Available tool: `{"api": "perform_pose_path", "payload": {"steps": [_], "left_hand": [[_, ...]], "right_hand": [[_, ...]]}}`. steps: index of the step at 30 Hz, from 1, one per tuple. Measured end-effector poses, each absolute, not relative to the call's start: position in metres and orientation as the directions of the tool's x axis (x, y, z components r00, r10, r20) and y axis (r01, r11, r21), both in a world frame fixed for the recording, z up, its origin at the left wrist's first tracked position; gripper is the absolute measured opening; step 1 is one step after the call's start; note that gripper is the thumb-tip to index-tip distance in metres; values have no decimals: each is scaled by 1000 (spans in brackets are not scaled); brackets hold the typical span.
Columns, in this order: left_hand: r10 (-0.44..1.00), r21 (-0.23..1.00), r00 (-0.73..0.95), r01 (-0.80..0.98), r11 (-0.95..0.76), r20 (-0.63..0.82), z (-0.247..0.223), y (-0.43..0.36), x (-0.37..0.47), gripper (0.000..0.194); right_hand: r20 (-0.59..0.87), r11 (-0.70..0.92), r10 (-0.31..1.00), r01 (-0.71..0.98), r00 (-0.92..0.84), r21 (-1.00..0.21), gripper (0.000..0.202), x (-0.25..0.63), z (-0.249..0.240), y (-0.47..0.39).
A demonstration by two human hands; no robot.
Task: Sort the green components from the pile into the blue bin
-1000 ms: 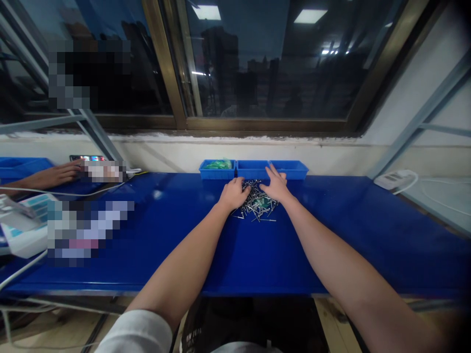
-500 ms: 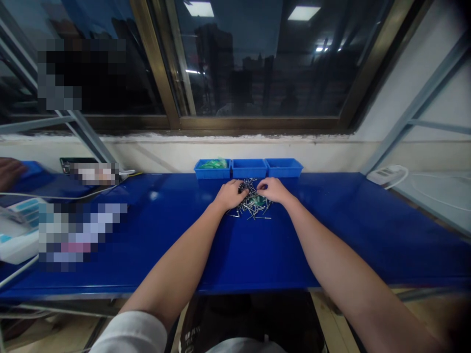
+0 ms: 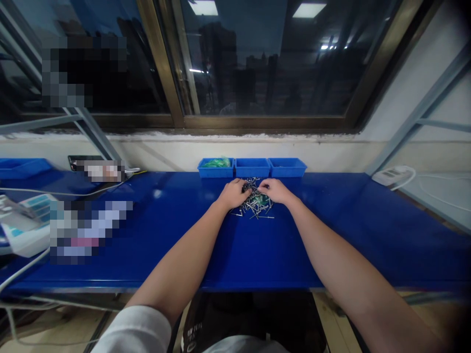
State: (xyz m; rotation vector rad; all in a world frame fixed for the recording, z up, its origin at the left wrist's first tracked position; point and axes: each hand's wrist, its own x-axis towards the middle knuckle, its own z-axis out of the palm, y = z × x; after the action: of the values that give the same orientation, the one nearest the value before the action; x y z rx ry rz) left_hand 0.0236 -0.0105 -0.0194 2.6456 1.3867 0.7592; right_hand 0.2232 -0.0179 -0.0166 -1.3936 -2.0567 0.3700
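Observation:
A loose pile of thin silvery blind rivets [image 3: 254, 208] lies on the blue table, with a bit of green plastic [image 3: 262, 199] among them. My left hand [image 3: 234, 193] rests at the pile's left side, its fingers curled round some of the rivets and its thumb pointing inward. On the opposite side, my right hand [image 3: 275, 190] has thumb and fingertips pinched together at the pile's edge. What sits in that pinch is too small to make out.
Behind the pile stand three blue bins: the left bin [image 3: 216, 171] holds green plastic bags, beside a middle bin [image 3: 252, 169] and a right bin [image 3: 287, 169]. A white scale [image 3: 31, 235] and cables are at left. A power strip [image 3: 393, 175] lies at right.
The view has shifted slightly, so the table things sit a little further right. Another person's hand at the far left is gone from view. My hands stay at the pile.

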Motion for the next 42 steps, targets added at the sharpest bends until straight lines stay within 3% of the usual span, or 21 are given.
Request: {"api": "perform_pose_path", "payload": {"steps": [9, 17, 22, 26, 33, 37, 39, 42], "left_hand": [[657, 282, 566, 610, -740, 498, -7, -20, 28, 26], [608, 299, 584, 542, -785, 538, -2, -26, 32, 19], [618, 283, 560, 572, -770, 551, -2, -25, 31, 22], [659, 287, 518, 623, -728, 545, -2, -24, 30, 23], [673, 302, 490, 635, -711, 555, -4, -23, 30, 24], [708, 315, 418, 685, -657, 569, -7, -22, 30, 34], [724, 308, 391, 715, -628, 568, -8, -20, 29, 37], [747, 302, 347, 756, -580, 567, -11, -17, 28, 38]], "right_hand": [[418, 438, 881, 715, -222, -545, 40, 213, -6, -24], [445, 498, 850, 699, -280, -512, 47, 205, -3, -29], [437, 461, 878, 585, -192, -668, 42, 204, -5, -28], [409, 439, 899, 307, -158, -845, 32, 204, -7, -26], [366, 380, 924, 158, -108, -911, 27, 206, -7, -24], [444, 429, 896, 253, 0, -867, 26, 209, -6, -21], [489, 432, 871, 401, 45, -808, 30, 212, -5, -20], [550, 375, 834, 687, 43, -622, 41, 213, -6, -20]]}}
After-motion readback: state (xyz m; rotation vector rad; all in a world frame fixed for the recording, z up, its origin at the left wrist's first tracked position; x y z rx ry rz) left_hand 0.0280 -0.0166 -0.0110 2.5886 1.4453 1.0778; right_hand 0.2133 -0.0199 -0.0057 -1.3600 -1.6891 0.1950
